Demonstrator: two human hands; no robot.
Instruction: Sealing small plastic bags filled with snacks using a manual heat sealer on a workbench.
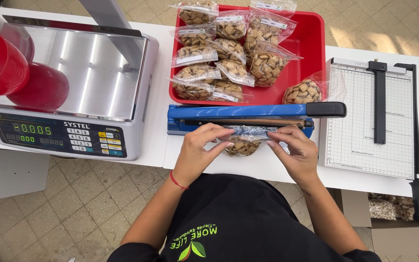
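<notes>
Both hands, left hand (201, 145) and right hand (294, 148), pinch the open top of a clear snack bag (242, 143) at the blue heat sealer (248, 118) (light, limp, slippery film, probably); best held by its upper corners.

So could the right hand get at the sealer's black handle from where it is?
Probably yes: the right hand sits just below the black handle, with nothing between them. It would first have to let go of the clear bag that both hands pinch.

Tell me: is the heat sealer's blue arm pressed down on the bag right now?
No. The blue heat sealer arm stands raised, while the left hand and right hand hold the bag of cereal squares at its bar.
</notes>
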